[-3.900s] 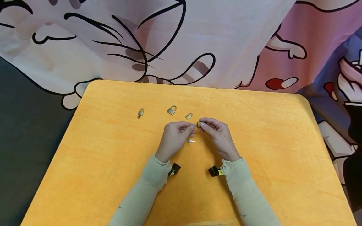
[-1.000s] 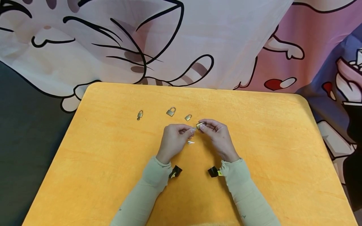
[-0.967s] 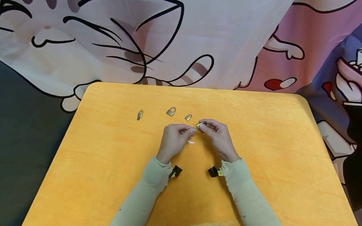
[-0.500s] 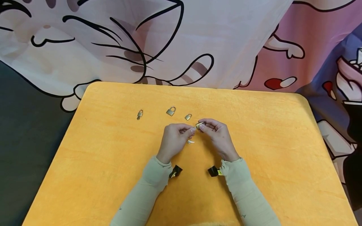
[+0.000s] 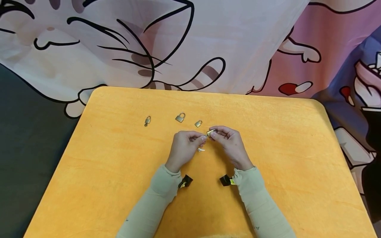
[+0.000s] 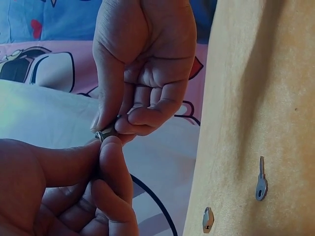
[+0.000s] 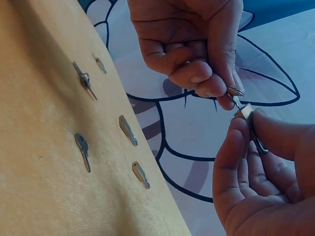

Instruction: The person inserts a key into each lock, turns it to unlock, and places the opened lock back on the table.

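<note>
In the head view my left hand point(image 5: 184, 148) and right hand point(image 5: 232, 147) meet above the table. My right hand holds a small brass padlock point(image 5: 210, 133) between thumb and fingers; its shackle point(image 7: 261, 146) points into the palm. My left thumb and fingertips pinch a small key point(image 7: 237, 102), with a ring at its head. The key's shaft meets the end of the padlock; how deep it sits cannot be told. Below the hands a loose silver key point(image 5: 201, 150) lies on the table. The right wrist view also shows a key with a ring point(image 7: 85, 81).
Three more padlocks lie beyond the hands on the yellow table point(image 5: 119, 158): a left one point(image 5: 147, 121), a larger middle one point(image 5: 180, 117) and a small one point(image 5: 198, 123). A printed cartoon cloth point(image 5: 238, 39) hangs behind the table's far edge.
Since the oldest frame, the padlock has turned slightly in my right hand and shows a brighter brass face. My left fingertips have shifted a little. The things on the table lie as before.
</note>
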A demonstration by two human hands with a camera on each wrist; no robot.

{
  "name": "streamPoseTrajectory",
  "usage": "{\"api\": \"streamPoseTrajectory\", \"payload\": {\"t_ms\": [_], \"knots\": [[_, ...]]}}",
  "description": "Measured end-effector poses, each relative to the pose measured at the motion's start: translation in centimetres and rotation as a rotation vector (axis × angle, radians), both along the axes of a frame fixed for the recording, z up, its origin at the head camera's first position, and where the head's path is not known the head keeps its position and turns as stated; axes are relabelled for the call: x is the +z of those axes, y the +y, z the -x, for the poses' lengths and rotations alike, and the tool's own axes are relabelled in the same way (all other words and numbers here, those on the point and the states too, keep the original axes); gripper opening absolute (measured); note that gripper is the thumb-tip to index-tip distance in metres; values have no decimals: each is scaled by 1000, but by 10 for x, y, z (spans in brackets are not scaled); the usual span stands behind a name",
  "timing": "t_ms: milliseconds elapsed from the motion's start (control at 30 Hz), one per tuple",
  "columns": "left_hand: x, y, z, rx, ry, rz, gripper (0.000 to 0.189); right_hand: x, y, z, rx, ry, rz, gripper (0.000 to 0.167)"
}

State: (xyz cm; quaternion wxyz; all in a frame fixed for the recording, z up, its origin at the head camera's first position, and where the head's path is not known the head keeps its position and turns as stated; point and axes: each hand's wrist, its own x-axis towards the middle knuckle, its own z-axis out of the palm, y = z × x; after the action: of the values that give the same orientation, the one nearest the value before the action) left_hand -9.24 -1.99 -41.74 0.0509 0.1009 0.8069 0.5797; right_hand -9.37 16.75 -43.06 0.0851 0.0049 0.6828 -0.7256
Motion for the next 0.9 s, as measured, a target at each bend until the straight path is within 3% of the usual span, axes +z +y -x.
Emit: {"api": "streamPoseTrajectory", "payload": {"t_ms": [567,900], "knots": [[-2,3,-1,0,-37,-13,15,1,2,0,2,-13,-8,34],[-2,2,-1,1,-14,7,13,-4,0,2,11,-9,-5,37]]}}
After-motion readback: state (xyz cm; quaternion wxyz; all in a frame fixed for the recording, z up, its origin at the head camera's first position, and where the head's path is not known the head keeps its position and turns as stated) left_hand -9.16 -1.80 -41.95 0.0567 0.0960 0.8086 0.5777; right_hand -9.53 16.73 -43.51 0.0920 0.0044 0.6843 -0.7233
